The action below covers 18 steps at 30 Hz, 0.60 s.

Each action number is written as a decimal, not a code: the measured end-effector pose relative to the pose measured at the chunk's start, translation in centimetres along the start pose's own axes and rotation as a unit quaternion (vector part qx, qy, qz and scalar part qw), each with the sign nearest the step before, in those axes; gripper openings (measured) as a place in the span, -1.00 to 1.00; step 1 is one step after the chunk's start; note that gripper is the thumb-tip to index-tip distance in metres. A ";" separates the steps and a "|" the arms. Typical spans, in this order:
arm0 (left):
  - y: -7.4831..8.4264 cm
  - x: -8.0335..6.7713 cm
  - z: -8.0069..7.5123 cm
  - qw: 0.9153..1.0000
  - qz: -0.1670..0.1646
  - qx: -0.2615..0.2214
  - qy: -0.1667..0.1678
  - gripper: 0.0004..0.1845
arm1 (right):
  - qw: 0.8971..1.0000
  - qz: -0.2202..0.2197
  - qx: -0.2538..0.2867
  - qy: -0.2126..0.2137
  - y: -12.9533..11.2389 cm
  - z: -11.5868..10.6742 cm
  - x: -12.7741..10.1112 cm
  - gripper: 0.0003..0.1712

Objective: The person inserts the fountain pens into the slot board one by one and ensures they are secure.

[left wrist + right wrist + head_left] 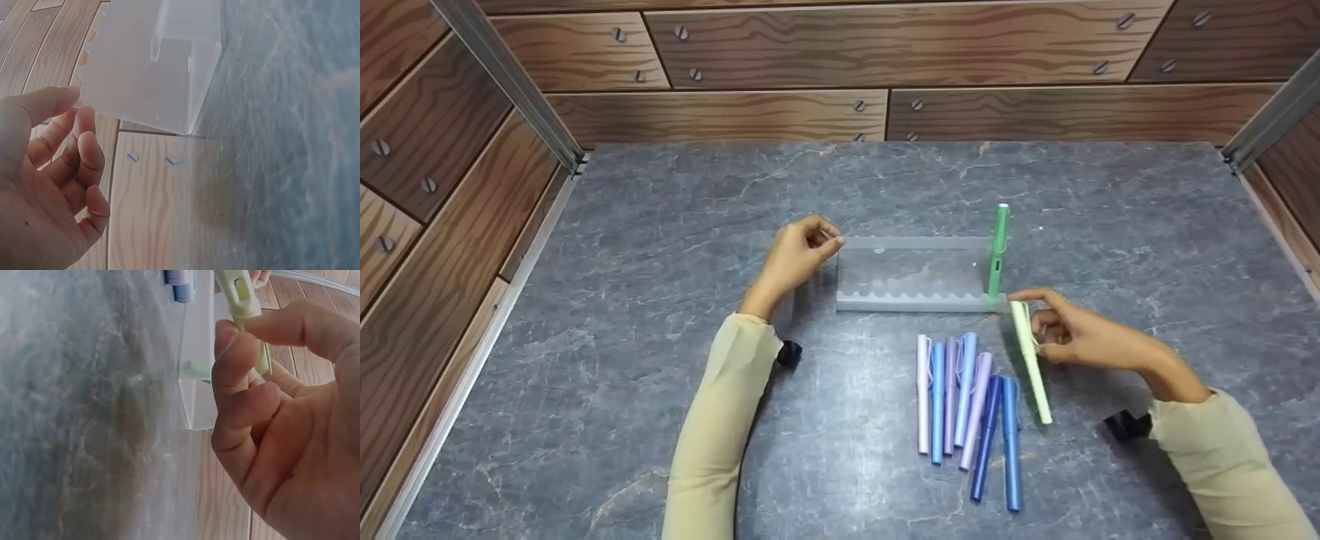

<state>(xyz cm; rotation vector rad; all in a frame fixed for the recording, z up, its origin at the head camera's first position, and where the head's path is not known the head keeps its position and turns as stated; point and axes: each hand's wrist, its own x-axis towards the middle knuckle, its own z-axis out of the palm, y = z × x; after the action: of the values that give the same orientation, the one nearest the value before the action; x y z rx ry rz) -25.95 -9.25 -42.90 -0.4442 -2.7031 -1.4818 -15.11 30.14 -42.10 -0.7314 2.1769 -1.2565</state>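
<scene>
Right hand (1072,337) pinching pale green plastic pen (1030,360), left hand (799,251) loosely curled, holding nothing, touching frosted clear plastic pen rack (915,300) on grey marble counter (660,300)

A grey marble-patterned tabletop (660,315) fills the scene, walled in by wood-grain panels (780,45) studded with screw heads. Metal frame rails (510,82) run down at the ten o'clock and two o'clock corners. At five o'clock from the tabletop's centre lies a cluster of pens (964,405) in lilac, pink, light blue and dark blue, side by side and touching, tips fanning slightly toward six o'clock.
</scene>
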 end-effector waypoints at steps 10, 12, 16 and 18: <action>0.1 0.2 -0.1 1.000 -0.003 0.006 -0.001 -0.86 | 0.996 -0.070 0.020 0.047 -0.6 -1.1 -0.9 -0.23; 0.1 0.2 -0.1 1.000 -0.004 0.007 -0.001 -0.86 | 0.995 -0.072 0.021 0.062 -0.8 -1.2 -1.0 -0.22; 0.0 0.2 0.0 1.000 -0.004 0.007 -0.001 -0.85 | 0.994 -0.075 0.022 0.082 -1.2 -1.3 -1.1 -0.19; 0.0 0.1 0.0 1.000 -0.003 0.008 0.000 -0.86 | 0.993 -0.078 0.024 0.088 -1.4 -1.3 -0.9 -0.18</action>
<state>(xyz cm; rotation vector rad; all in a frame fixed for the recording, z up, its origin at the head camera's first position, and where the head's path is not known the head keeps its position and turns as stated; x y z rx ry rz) -26.08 -9.25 -42.90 -0.4339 -2.7161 -1.4614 -15.02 30.98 -40.18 -0.8130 2.2558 -1.4984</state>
